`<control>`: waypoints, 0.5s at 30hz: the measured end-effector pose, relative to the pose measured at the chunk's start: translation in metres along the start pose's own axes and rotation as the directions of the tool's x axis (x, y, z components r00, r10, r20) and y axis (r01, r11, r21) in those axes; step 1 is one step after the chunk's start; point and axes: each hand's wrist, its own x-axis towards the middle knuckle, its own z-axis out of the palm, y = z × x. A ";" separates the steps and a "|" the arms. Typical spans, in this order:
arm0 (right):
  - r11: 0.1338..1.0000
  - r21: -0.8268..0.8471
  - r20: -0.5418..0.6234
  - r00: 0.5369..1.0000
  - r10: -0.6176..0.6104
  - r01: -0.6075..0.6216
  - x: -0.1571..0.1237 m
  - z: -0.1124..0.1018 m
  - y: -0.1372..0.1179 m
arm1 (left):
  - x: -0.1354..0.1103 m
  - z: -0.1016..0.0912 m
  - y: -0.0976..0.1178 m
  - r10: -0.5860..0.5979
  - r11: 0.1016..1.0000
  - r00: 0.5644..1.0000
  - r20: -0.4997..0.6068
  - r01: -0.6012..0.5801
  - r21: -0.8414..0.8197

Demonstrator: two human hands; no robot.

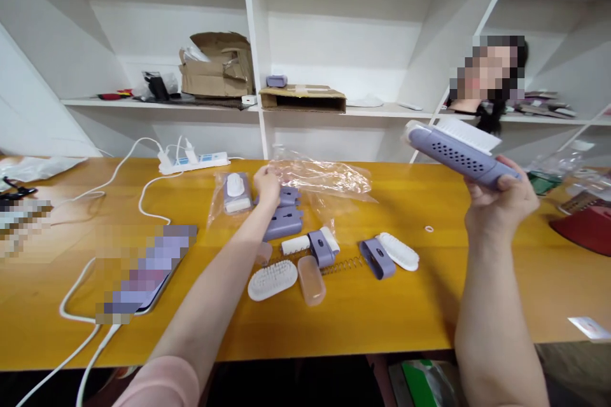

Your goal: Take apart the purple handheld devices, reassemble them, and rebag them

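Note:
My right hand (501, 200) is raised above the table at the right and grips a long purple brush body (461, 154) with a perforated side and white bristles on top. My left hand (267, 186) reaches across the yellow table (429, 305), fingers curled on a crinkled clear plastic bag (324, 177). Just below that hand lie purple brush parts (282, 221). A bagged white-and-purple piece (235, 194) lies to its left.
Nearer me lie a white bristle pad (272, 280), a translucent orange cap (311, 280), a metal spring (344, 264), a purple-and-white handle (321, 245) and another brush head (390, 254). A power strip (193, 162) with white cables, a blurred tablet (147, 273), shelves with cardboard boxes (217, 67).

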 end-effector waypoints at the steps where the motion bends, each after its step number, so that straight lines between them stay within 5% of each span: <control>1: 1.000 0.009 -0.013 1.000 0.010 -0.009 0.000 0.000 0.001 | 0.000 0.015 -0.004 -0.010 0.999 1.000 0.024 0.009 0.046; 6: 0.999 -0.003 0.005 0.999 0.044 -0.044 -0.007 0.003 0.008 | -0.006 0.067 -0.027 0.001 0.952 0.990 0.138 -0.043 0.303; 15: 0.995 -0.059 0.084 0.993 0.082 -0.077 -0.017 0.005 0.013 | -0.013 0.065 -0.035 0.136 0.719 0.925 0.356 -0.339 0.607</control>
